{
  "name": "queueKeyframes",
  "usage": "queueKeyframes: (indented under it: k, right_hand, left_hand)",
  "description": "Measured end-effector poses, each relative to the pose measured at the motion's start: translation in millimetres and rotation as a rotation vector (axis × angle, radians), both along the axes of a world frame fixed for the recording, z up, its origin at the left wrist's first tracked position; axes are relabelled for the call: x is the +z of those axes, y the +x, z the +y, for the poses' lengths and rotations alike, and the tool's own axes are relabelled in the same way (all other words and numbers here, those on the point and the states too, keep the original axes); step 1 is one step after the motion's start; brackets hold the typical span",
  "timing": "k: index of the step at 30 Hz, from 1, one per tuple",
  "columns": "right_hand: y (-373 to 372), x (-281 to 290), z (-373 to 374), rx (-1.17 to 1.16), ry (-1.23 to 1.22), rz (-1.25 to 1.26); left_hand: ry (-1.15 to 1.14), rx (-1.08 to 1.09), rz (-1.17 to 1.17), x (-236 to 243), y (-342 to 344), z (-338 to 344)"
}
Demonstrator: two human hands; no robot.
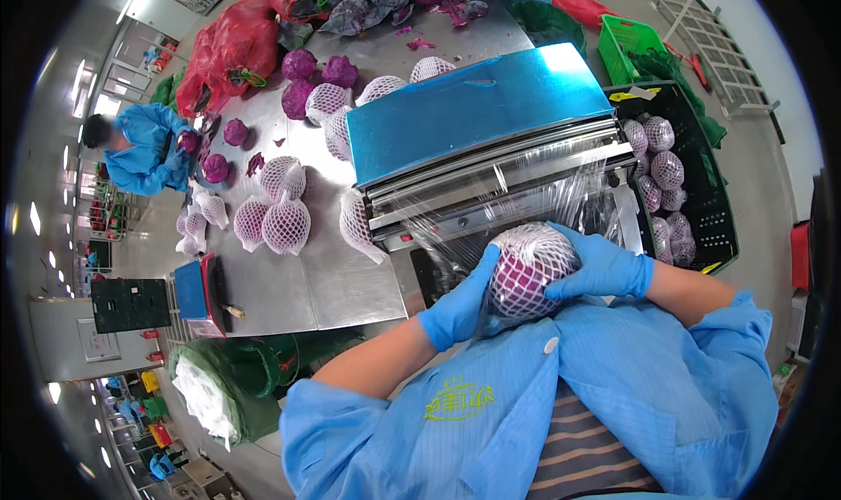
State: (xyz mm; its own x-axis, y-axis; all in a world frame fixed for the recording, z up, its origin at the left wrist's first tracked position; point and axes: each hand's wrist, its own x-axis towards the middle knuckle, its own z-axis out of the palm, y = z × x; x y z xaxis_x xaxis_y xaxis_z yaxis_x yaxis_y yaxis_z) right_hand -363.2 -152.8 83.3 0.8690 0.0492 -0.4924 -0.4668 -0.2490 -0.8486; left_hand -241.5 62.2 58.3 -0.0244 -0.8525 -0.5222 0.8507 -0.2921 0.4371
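Between my two blue-gloved hands is a red cabbage (523, 276) in a white foam net, held close to my chest. My left hand (464, 298) presses its left side, and my right hand (596, 268) wraps its right side with the thumb across the front. Clear plastic film (491, 215) stretches from the wrapping machine (486, 114) to the cabbage and seems to cover part of it. The machine, with a blue top, stands on the steel table just beyond my hands. Where the film ends under the cabbage is hidden.
Netted cabbages (285, 224) and bare ones (298, 64) lie on the steel table (350, 285). A dark crate (714, 211) of wrapped cabbages stands at the right. Red sacks (232, 49) lie at the far left, near a co-worker (144, 149) holding a cabbage. A scale (200, 294) sits at the table's left corner.
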Motion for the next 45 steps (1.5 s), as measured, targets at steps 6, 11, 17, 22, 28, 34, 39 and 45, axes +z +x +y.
queueKeyframes:
  k: [6,11,17,22,28,34,39,45]
  right_hand:
    - [-7,-14,20,-0.022,-0.044,0.068]
    - [-6,-5,21,-0.156,0.115,0.167]
    - [-15,-53,-3,-0.146,0.267,0.034]
    - [-18,-27,16,-0.242,0.166,0.16]
    - [-20,-55,22,0.047,-0.28,-0.343]
    - [-32,12,44,0.118,-0.917,-0.252]
    - [-138,-56,-15,-0.816,-0.162,-0.09]
    - [-52,-167,11,-0.583,0.563,-0.364]
  left_hand:
    - [0.128,-0.198,-0.437,-19,3,41]
    - [-0.1,-0.2,0.137,-53,16,156]
    - [0.168,0.254,-0.091,-94,-23,64]
    - [0.017,1.127,-0.477,-31,-38,55]
    - [-0.552,0.114,-1.942,-6,-54,0]
    - [-0.867,-0.117,-2.016,-5,-17,-9]
    - [-0.314,0.379,-2.061,-27,-3,7]
    - [0.044,0.301,-1.85,-40,-25,36]
